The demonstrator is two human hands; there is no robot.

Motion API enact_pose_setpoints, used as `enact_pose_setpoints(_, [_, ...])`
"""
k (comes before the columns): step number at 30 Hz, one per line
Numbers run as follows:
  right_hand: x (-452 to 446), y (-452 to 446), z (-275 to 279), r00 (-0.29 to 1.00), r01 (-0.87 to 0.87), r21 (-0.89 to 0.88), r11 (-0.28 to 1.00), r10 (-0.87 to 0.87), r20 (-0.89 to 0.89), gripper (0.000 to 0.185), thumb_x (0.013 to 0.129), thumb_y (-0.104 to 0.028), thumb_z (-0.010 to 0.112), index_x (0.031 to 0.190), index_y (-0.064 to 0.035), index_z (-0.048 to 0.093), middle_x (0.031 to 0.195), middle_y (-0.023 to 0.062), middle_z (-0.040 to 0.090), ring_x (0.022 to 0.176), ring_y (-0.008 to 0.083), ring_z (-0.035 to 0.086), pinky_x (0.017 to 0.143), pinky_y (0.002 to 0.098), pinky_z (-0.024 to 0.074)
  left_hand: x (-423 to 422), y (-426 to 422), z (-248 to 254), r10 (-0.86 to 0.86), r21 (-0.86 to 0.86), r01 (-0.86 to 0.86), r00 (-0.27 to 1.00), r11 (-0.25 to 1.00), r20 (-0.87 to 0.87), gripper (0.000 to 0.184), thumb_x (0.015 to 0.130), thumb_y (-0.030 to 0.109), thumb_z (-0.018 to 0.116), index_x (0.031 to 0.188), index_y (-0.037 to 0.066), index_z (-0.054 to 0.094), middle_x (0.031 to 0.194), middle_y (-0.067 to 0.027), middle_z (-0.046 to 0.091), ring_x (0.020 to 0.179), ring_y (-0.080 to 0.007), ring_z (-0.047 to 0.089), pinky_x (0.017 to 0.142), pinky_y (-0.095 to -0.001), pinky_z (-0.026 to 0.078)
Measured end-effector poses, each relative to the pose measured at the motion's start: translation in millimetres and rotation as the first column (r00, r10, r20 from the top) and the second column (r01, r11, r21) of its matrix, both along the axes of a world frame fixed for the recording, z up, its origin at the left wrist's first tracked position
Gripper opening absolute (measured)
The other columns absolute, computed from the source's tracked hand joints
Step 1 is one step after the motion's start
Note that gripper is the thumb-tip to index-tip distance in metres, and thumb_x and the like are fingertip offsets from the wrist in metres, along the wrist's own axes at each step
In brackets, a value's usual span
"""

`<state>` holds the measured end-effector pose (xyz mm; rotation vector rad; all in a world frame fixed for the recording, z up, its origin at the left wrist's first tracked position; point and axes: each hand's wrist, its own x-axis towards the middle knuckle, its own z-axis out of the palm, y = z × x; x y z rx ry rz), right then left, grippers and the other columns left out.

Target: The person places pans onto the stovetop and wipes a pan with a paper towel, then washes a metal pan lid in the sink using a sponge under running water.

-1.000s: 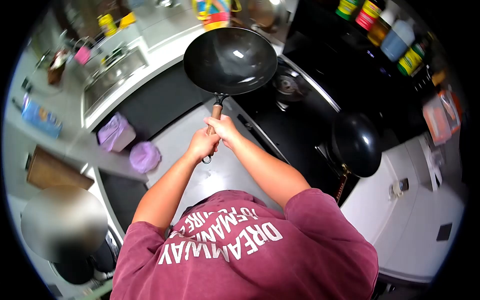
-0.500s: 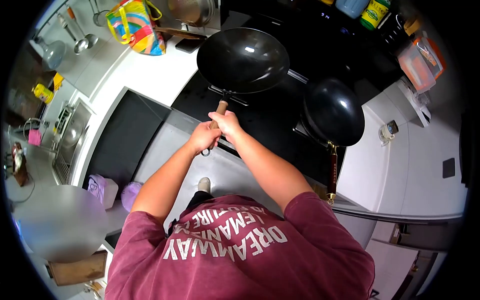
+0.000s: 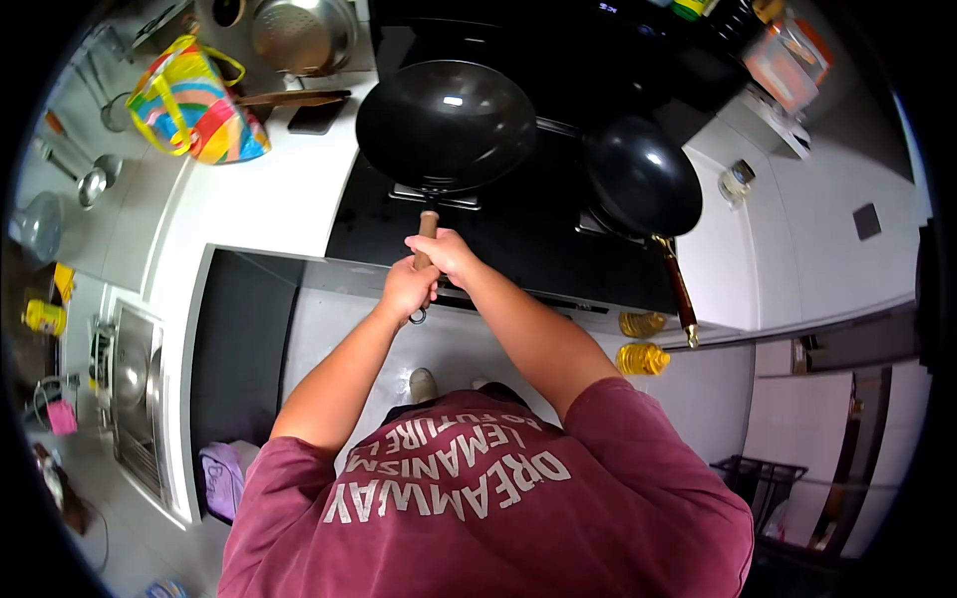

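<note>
A large black wok (image 3: 447,125) stands over the left side of the black cooktop (image 3: 538,264), its inside facing up and bare. Its wooden handle (image 3: 428,223) points toward me. My right hand (image 3: 449,253) is closed around the handle nearer the pan. Just below it, my left hand (image 3: 407,289) wraps the handle's lower end, close to the metal hanging ring (image 3: 417,316). To the right sits a second, smaller dark wok (image 3: 643,179) with a brown and gold handle (image 3: 679,284). Neither hand touches that one.
On the white counter (image 3: 289,184) at left are a colourful bag (image 3: 204,105) and a dark flat object (image 3: 317,117). A sink (image 3: 135,369) lies farther left. Yellow oil bottles (image 3: 643,359) stand below the cooktop's right front. A small jar (image 3: 737,182) is on the right counter.
My view has turned and shifted, so the cooktop and counters appear rotated. Both hands keep their hold on the wok handle. The oil bottles have come into view.
</note>
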<state>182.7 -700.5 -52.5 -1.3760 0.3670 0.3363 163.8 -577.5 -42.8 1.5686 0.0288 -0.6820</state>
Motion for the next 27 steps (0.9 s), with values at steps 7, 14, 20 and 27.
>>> enact_pose_setpoints(7, [-9.2, -11.7, 14.3, 0.998, -0.068, -0.193, 0.979, 0.066, -0.015, 0.047, 0.083, -0.048, 0.063, 0.082, -0.0018, 0.059, 0.071, 0.0072, 0.060, 0.067, 0.0149, 0.057, 0.063, 0.0322, 0.0470, 7.9, 2.6, -2.8, -0.093, -0.127, 0.083, 0.993, 0.988, -0.070, 0.016, 0.087, 0.018, 0.057, 0.089, 0.003, 0.052, 0.066, -0.0035, 0.058, 0.056, -0.0123, 0.056, 0.054, -0.0262, 0.046])
enact_pose_setpoints(14, [-43.3, -70.5, -11.5, 0.966, 0.236, -0.557, 0.796, -0.131, 0.223, 0.056, 0.083, -0.054, 0.058, 0.074, 0.0005, 0.066, 0.067, 0.0095, 0.062, 0.062, 0.0163, 0.059, 0.059, 0.0309, 0.0467, 8.9, -4.6, 9.4, 0.233, 0.035, -0.268, 0.889, 0.963, 0.395, 0.059, 0.085, 0.029, 0.064, 0.132, 0.002, 0.040, 0.105, -0.0111, 0.056, 0.095, -0.0188, 0.054, 0.085, -0.0302, 0.044])
enact_pose_setpoints(20, [-108.7, -147.1, 62.7, 0.866, 0.449, -0.324, 0.833, -0.317, 0.388, 0.038, 0.087, -0.037, 0.062, 0.077, -0.0005, 0.064, 0.061, 0.0067, 0.060, 0.055, 0.0115, 0.056, 0.054, 0.0247, 0.0462, -25.7, -85.0, 100.8, -0.045, 0.079, -0.062, 0.427, 0.995, 0.903, 0.037, 0.084, 0.015, 0.062, 0.118, 0.004, 0.052, 0.117, -0.0146, 0.053, 0.112, -0.0303, 0.050, 0.097, -0.0371, 0.038])
enact_pose_setpoints(27, [-268.0, -300.8, 143.4, 0.758, 0.648, -0.509, 0.567, -0.411, 0.507, 0.035, 0.086, -0.031, 0.063, 0.065, -0.0021, 0.063, 0.055, 0.0051, 0.059, 0.052, 0.0117, 0.056, 0.050, 0.0280, 0.0429, -134.5, -262.8, 150.3, -0.149, 0.061, 0.285, 0.299, 0.957, 0.943, 0.034, 0.082, 0.016, 0.064, 0.113, 0.004, 0.056, 0.112, -0.0156, 0.055, 0.104, -0.0295, 0.054, 0.091, -0.0367, 0.043])
